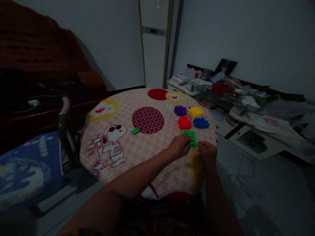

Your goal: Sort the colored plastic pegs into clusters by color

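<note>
A green beaded piece [192, 137], made of small round balls in rows, is near the right side of the round table. My left hand [180, 146] is closed at its left edge, fingers bent over the beads. Just right of it, my right hand [208, 153] is pinched shut; whatever it may hold is too small to make out. Beyond my hands are clusters of small balls: red [184, 123], blue [201, 123], purple [180, 110] and yellow [196, 111]. Green stick-like pieces [135, 131] rest farther left.
A patterned pink cloth [147, 154] covers the table. To the left stand a chair with a blue cover [44, 164] and a wooden bench [29, 49]. A cluttered low glass-topped stand [206, 90] runs along the right wall. A tall white cabinet-like unit [155, 55] stands behind.
</note>
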Tool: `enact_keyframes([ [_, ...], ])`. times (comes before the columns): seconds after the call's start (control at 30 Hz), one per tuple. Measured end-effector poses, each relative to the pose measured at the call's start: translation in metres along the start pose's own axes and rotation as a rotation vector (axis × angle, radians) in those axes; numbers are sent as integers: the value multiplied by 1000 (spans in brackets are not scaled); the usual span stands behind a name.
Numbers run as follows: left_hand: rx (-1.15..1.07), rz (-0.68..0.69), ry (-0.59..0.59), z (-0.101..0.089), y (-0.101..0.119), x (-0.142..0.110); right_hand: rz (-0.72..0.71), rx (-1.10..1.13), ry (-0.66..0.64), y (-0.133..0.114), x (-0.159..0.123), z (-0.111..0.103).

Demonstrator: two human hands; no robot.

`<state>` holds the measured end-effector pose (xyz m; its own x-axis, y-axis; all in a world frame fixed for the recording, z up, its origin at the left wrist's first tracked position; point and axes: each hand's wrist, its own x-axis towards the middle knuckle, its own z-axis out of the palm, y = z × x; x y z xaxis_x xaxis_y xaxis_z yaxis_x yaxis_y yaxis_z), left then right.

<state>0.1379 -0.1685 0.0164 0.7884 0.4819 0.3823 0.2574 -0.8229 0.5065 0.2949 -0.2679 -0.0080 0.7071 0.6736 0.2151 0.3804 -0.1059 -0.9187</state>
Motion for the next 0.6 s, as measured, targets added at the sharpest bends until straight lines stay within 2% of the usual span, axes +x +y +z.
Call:
enact_keyframes([
  [0.47,2,-13,44,7,3,0,8,-6,10,-1,-1,0],
  [0.6,-38,-30,90,-2,1,1,-14,-8,18,1,-1,0],
])
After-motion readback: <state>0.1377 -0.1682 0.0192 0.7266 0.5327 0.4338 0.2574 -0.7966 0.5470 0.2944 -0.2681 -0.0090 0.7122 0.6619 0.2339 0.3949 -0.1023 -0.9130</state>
